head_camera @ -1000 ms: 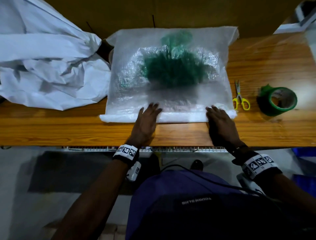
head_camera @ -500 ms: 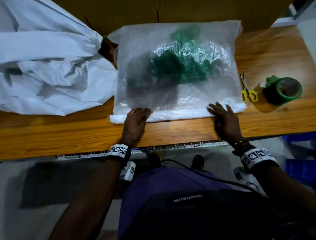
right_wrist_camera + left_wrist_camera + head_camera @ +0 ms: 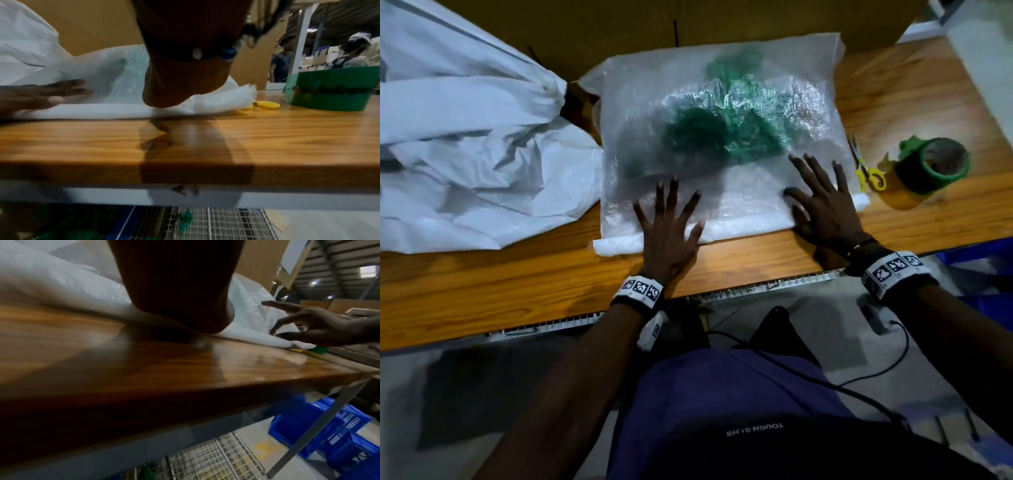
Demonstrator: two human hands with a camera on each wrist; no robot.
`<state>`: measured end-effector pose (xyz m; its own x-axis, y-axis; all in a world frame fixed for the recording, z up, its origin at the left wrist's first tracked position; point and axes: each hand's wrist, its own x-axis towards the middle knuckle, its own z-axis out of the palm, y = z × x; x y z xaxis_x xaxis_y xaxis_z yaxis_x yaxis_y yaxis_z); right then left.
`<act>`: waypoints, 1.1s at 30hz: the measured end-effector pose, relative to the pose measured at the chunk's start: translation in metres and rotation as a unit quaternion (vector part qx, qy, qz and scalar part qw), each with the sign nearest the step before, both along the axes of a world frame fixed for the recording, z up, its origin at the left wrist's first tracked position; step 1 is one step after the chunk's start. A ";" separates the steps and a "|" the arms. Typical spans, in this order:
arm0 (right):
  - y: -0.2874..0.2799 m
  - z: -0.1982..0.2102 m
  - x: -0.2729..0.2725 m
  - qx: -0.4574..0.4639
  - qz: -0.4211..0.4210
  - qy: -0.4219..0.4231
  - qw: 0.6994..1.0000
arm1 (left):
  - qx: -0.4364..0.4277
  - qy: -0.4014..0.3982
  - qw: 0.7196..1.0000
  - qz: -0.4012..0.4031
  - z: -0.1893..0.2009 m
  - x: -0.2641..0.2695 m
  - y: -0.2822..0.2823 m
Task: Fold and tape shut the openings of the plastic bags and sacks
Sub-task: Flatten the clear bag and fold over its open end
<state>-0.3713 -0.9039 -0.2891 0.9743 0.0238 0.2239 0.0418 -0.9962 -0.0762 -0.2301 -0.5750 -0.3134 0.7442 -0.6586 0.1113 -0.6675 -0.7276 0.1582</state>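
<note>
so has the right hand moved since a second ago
Yes. The right hand has slid away from the person, over the bag's rolled edge and onto it; its fingertips now reach level with the scissors' blades, not just the handles.

The table [image 3: 482, 287] is glossy, smooth wood grain. On it the clear bag [image 3: 722, 113] looks like crinkly, shiny plastic; at its nine o'clock the white sack [image 3: 465, 154] seems matt and woven, perhaps plastic. At three o'clock, glossy green tape [image 3: 931, 164].
</note>
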 end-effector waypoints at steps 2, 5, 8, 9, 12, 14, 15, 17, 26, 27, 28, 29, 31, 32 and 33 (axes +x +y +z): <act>-0.006 -0.006 0.008 0.016 -0.002 0.013 1.000 | 0.023 -0.003 1.000 0.003 -0.005 0.004 -0.001; -0.017 -0.015 0.011 0.017 0.021 0.056 0.998 | 0.051 0.001 0.999 -0.001 -0.008 0.008 -0.002; -0.023 -0.020 0.013 0.017 0.033 0.071 0.997 | 0.053 0.034 0.998 0.005 -0.001 0.006 -0.006; -0.024 -0.021 0.013 0.018 0.032 0.073 0.997 | 0.046 0.046 0.998 0.006 0.000 0.004 -0.007; -0.026 -0.024 0.013 0.026 0.036 0.080 0.996 | 0.047 0.064 0.997 0.008 0.003 0.004 -0.009; -0.028 -0.027 0.014 0.033 0.041 0.082 0.995 | 0.056 0.070 0.996 0.011 0.001 0.006 -0.009; -0.029 -0.029 0.015 0.035 0.042 0.081 0.995 | 0.059 0.071 0.996 0.012 -0.001 0.007 -0.009; -0.030 -0.032 0.017 0.038 0.042 0.080 0.995 | 0.064 0.070 0.995 0.013 -0.003 0.009 -0.010; -0.032 -0.035 0.018 0.043 0.052 0.086 0.994 | 0.064 0.103 0.993 0.010 0.003 0.009 -0.011; -0.032 -0.035 0.018 0.044 0.052 0.089 0.994 | 0.062 0.108 0.992 0.007 0.006 0.008 -0.011; -0.032 -0.034 0.019 0.046 0.052 0.091 0.993 | 0.059 0.112 0.992 0.005 0.008 0.007 -0.011; -0.033 -0.033 0.019 0.047 0.054 0.093 0.993 | 0.055 0.115 0.992 0.004 0.009 0.007 -0.011; -0.033 -0.031 0.018 0.049 0.056 0.099 0.992 | 0.045 0.121 0.992 -0.001 0.010 0.006 -0.009; -0.033 -0.030 0.018 0.050 0.056 0.103 0.992 | 0.041 0.123 0.992 -0.003 0.010 0.006 -0.008; -0.032 -0.029 0.017 0.050 0.058 0.106 0.991 | 0.038 0.122 0.992 -0.008 0.008 0.007 -0.007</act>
